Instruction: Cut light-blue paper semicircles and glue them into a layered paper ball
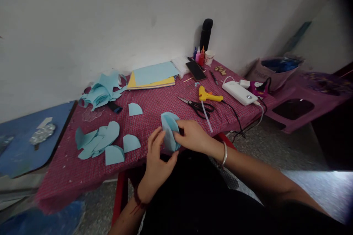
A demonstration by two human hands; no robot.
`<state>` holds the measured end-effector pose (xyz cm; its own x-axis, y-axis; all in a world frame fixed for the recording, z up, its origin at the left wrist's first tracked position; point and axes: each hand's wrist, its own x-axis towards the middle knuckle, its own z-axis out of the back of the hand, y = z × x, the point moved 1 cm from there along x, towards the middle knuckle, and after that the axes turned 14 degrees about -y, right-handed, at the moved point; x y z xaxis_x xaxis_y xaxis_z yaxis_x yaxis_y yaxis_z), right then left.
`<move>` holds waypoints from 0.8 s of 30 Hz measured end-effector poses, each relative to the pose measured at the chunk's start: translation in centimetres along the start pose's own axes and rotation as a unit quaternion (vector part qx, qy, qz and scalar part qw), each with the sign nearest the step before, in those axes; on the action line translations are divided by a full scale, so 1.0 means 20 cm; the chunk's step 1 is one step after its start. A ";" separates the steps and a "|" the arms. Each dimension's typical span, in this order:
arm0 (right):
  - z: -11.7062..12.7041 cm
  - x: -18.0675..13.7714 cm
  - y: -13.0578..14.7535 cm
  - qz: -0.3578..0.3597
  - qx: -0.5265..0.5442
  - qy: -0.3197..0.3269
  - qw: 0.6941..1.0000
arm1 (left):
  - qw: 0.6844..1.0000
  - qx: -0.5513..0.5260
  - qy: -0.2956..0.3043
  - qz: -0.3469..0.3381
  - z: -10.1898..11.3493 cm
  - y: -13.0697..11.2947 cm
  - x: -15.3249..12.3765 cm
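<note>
My left hand (pixel 156 163) curves around the lower left of light blue paper pieces (pixel 168 131), its fingers and thumb at their edges. From the other side my right hand (pixel 194 136) pinches the same folded, rounded pieces, which stand tilted above the table's front edge. How many layers they have I cannot make out. Left of my hands lie blue quarter-circle papers: one quarter circle (pixel 131 143) nearest, another folded quarter (pixel 114 155) at the front, and a third paper quarter (pixel 135 109) farther back. Beside them is a loose pile of rounded blue papers (pixel 102 139).
Right of my hands lie black-handled scissors (pixel 197 107) and a yellow glue gun (pixel 209 95) with its stick and cable. A white power bank (pixel 239 93), phone (pixel 195 71), paper stack (pixel 154 75), paper scraps (pixel 100 90), paper cup (pixel 209 57) and black bottle (pixel 205 35) stand or lie farther back.
</note>
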<state>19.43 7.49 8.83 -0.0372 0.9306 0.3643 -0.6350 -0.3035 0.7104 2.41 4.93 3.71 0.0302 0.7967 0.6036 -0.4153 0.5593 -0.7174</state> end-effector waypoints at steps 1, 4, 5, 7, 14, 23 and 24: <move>-0.01 0.00 0.00 0.004 -0.005 0.008 1.000 | 1.000 -0.019 0.000 0.018 0.00 0.00 0.00; -0.06 -0.02 -0.01 0.038 -0.019 0.026 0.999 | 0.990 -0.101 -0.009 0.096 -0.01 -0.01 -0.01; -0.07 -0.03 -0.01 0.055 -0.026 0.028 0.998 | 0.986 -0.122 -0.014 0.117 -0.01 -0.01 -0.02; -0.09 -0.04 0.00 0.083 -0.041 0.028 0.995 | 0.978 -0.152 -0.019 0.145 0.00 -0.02 -0.01; -0.06 -0.01 0.01 0.131 -0.149 0.054 0.979 | 0.996 0.042 -0.079 -0.017 0.20 -0.11 0.21; -0.01 0.03 0.07 0.194 -0.136 0.087 0.968 | 0.925 0.249 0.228 -0.172 0.19 -0.17 0.46; 0.00 0.03 0.06 0.194 -0.101 0.088 0.972 | 0.933 0.222 0.242 -0.148 0.21 -0.16 0.48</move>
<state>18.74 7.68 9.94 -0.4238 0.7807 0.4592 -0.6850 -0.6080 0.4014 0.28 9.81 13.24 0.5651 0.6931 0.4475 -0.6563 0.7063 -0.2652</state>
